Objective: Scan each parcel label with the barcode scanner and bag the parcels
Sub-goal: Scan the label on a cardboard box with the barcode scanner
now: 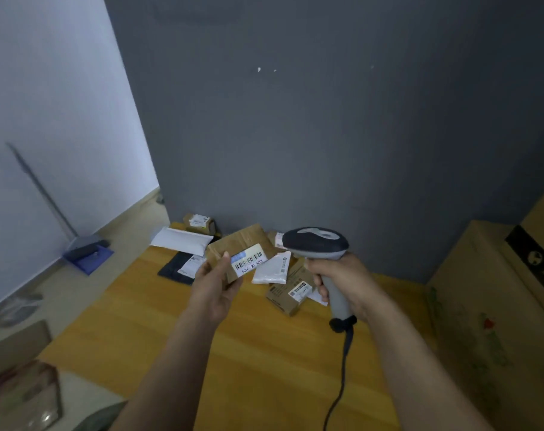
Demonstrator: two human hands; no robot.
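Far off at nine o'clock from the table, a blue dustpan (87,250) sits on the pale floor by the white wall, its long handle slanting up the wall. Down at seven o'clock a crumpled clear plastic bag (21,396) lies low beside the wooden table (264,362).

On the table's far end, around eleven o'clock, a white padded mailer (182,241) lies flat. A dark mailer (177,267) lies just in front of it and a small labelled box (199,221) behind it, by the grey wall.

The person's left hand (216,286) is raised over the table. With thumb on top and fingers beneath, it grips a brown cardboard parcel (233,244) by its near corner. The parcel is up in the air, tilted, with its barcode label (250,259) facing upward, and it blocks part of the pile behind it.

At the label's four o'clock a small white pouch (272,269) leans on a brown carton (290,290) that bears its own label; both are on the table.

At the label's three o'clock, just beside it, hangs the head of the barcode scanner (317,244), nose turned toward the parcel. It hides most of another parcel by the wall. The right hand (342,279) is clenched round the scanner's grey handle and covers the carton's right edge. The scanner's cable (342,377) drops toward six o'clock across the tabletop.

At three o'clock a large cardboard box (482,306) stands beside the table.
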